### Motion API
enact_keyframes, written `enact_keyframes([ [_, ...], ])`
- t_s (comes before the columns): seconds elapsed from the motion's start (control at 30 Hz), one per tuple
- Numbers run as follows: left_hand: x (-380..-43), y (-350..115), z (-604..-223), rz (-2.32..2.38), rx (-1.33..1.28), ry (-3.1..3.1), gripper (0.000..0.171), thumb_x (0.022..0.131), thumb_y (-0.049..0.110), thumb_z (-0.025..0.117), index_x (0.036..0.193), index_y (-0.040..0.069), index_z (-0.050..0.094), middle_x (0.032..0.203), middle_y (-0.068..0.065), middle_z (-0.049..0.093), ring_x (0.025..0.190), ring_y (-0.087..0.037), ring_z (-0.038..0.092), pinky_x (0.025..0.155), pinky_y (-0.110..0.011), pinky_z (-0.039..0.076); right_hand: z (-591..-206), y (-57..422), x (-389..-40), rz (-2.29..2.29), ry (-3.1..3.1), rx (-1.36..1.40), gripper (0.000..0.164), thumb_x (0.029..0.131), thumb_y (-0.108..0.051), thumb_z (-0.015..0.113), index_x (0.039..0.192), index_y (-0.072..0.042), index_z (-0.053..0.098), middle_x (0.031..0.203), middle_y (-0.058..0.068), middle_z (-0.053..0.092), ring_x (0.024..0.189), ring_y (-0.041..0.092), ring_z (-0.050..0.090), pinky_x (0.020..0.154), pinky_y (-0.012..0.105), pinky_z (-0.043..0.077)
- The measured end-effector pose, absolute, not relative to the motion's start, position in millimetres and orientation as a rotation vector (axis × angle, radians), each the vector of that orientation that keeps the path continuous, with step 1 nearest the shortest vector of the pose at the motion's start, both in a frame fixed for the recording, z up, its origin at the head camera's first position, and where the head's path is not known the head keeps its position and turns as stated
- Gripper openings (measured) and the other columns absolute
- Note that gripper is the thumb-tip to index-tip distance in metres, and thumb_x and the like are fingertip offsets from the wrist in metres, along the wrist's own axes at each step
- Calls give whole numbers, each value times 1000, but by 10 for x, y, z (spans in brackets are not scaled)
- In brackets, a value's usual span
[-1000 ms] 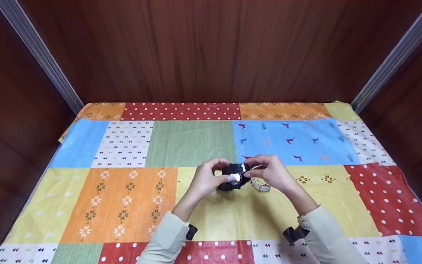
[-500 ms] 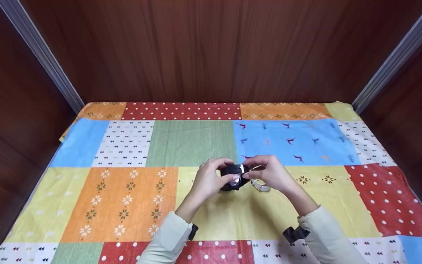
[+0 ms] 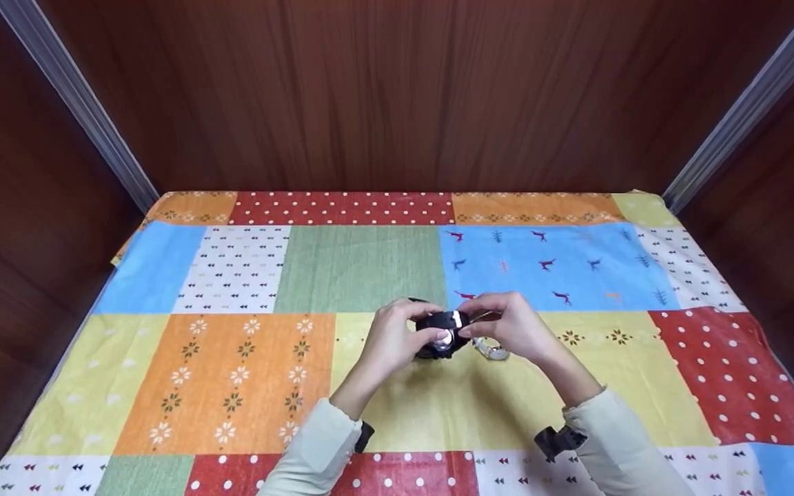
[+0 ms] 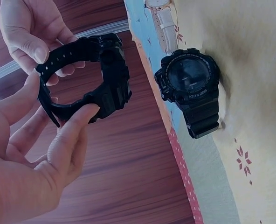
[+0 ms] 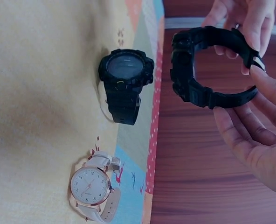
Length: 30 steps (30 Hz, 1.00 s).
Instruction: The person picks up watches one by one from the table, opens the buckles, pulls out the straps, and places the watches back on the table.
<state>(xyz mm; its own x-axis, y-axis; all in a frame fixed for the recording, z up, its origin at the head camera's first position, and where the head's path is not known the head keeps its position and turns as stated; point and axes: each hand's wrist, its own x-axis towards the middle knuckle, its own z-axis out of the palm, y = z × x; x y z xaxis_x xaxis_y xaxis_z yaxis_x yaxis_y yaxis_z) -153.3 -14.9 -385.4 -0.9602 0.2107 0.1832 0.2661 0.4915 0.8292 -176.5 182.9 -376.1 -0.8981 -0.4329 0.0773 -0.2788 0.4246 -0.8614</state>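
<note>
Both hands hold a black digital-style wristwatch (image 4: 113,63) in the air, its strap bent round into a loop. My left hand (image 3: 393,337) pinches the strap on one side, with the thumb on the strap. On the other side, my right hand (image 3: 511,327) pinches the strap near its end, where a small metal piece (image 5: 258,63) shows in the right wrist view. In the left wrist view, one strap end has a row of holes and the two ends meet between the fingers. Whether they are fastened I cannot tell.
A second black sports watch (image 5: 125,67) stands on the patchwork cloth (image 3: 383,269) below the hands. Right of it lies a white-strapped watch (image 5: 90,185) with a rose-gold rim. Brown wood panels (image 3: 383,96) enclose the back and sides.
My left hand has moved slightly to the right with the held watch, nearer my right hand. Over the last half second little has shifted. The watches on the cloth stay put.
</note>
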Motion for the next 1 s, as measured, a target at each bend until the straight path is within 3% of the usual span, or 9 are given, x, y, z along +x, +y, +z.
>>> enact_keyframes([
  [0.33, -1539, -186, -3875, -1558, -470, -2581, 23, 73, 11, 75, 95, 6, 71, 91, -5, 66, 87, -18, 58, 77, -33, 45, -3752, 1888, -1761, -1515, 2487, -596, 27, 74, -4, 73, 99, 5, 67, 92, 15, 66, 81, 21, 62, 72, 26, 51],
  [1.0, -1541, -288, -3894, -1664, -468, -2573, 27, 74, 6, 74, 99, 0, 69, 96, -9, 68, 96, -24, 60, 86, -36, 44, -3759, 1978, -1762, -1586, 2460, -485, 33, 72, -8, 75, 102, 2, 68, 94, 13, 67, 85, 19, 62, 77, 26, 48],
])
